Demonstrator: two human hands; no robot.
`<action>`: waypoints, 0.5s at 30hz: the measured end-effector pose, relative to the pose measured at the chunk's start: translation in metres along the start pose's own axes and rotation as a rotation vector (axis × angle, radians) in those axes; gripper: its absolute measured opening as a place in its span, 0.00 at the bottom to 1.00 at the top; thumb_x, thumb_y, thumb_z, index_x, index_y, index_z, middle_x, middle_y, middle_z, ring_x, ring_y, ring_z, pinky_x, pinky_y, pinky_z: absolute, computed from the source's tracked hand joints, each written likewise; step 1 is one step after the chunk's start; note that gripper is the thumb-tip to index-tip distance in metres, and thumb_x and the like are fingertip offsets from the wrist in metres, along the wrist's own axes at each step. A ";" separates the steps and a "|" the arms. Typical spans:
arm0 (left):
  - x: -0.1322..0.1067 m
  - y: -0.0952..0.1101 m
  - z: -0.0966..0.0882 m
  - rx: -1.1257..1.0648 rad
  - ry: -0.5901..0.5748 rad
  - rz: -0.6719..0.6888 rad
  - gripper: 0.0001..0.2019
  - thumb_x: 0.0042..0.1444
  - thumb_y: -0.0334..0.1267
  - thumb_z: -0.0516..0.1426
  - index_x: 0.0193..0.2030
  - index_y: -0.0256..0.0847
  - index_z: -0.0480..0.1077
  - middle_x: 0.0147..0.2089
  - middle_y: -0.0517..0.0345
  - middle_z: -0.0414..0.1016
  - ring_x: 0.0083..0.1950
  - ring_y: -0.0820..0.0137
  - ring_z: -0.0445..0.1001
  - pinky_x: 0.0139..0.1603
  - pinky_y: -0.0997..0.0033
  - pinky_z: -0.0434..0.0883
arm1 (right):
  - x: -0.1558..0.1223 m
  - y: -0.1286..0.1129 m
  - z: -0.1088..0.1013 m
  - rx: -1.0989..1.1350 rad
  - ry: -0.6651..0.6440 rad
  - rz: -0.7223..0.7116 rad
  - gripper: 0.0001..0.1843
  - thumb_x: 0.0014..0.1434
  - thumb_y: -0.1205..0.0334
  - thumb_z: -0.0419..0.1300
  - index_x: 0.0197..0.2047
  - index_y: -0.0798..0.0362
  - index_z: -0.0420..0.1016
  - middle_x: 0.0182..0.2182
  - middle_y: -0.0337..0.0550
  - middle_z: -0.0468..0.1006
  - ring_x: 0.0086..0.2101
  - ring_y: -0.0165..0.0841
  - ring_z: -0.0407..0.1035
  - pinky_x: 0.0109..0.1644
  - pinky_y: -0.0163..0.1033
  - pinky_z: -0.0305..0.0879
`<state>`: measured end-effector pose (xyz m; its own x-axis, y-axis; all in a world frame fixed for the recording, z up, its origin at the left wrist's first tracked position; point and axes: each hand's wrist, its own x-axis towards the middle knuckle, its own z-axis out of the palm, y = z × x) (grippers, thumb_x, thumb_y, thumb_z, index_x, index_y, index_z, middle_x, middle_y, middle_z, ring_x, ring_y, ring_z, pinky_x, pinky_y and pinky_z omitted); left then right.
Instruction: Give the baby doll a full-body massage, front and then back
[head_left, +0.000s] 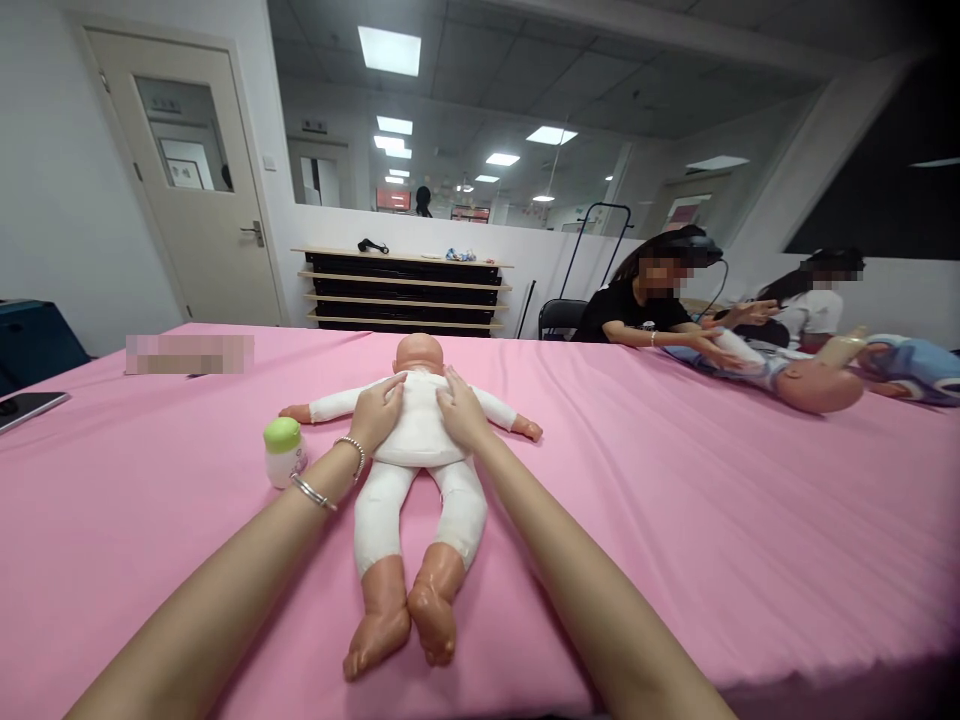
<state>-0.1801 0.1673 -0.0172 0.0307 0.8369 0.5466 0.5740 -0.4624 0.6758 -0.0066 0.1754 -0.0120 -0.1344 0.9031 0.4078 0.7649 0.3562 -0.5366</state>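
Both hands are open, fingers loosely spread, and neither grips anything: the left hand [379, 413] and the right hand [459, 408] rest palm-down on the upper torso of a baby doll [418, 420], one to each side of its midline. The doll lies flat and straight on a pink-covered counter [675, 520], its head pointing away and its arms out to the sides, with a white cloth body and bare vinyl head, hands and feet. Two bracelets [349, 456] circle the left wrist. One white bottle with a green cap [283, 450] stands just beside the doll's left arm, not touching either hand. Farther along the counter, two co-workers [637, 310] sit at a second doll [817, 385] – one has both hands on it – well apart from this one.
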 end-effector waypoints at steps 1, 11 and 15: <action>0.006 0.001 0.005 0.040 -0.077 0.043 0.22 0.61 0.43 0.45 0.58 0.38 0.66 0.59 0.53 0.66 0.61 0.65 0.63 0.62 0.62 0.59 | 0.007 -0.001 0.006 -0.004 -0.051 -0.023 0.30 0.62 0.55 0.44 0.66 0.52 0.48 0.65 0.46 0.49 0.65 0.37 0.41 0.67 0.51 0.37; 0.001 -0.066 0.007 0.570 -0.182 -0.296 0.27 0.63 0.49 0.38 0.66 0.42 0.51 0.69 0.53 0.45 0.70 0.58 0.37 0.65 0.41 0.36 | -0.002 0.054 0.023 -0.288 0.079 0.441 0.32 0.64 0.50 0.35 0.66 0.57 0.47 0.66 0.47 0.42 0.66 0.36 0.35 0.66 0.58 0.24; -0.002 -0.062 -0.002 0.575 0.220 -0.327 0.28 0.63 0.43 0.39 0.67 0.32 0.49 0.68 0.46 0.47 0.70 0.58 0.39 0.66 0.43 0.40 | -0.007 0.055 0.011 -0.216 0.450 0.327 0.33 0.64 0.51 0.29 0.66 0.61 0.47 0.67 0.51 0.39 0.65 0.37 0.37 0.66 0.54 0.35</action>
<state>-0.2177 0.1935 -0.0594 -0.3493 0.7999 0.4879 0.8694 0.0825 0.4871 0.0296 0.1907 -0.0523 0.3740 0.7506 0.5448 0.8387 -0.0230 -0.5440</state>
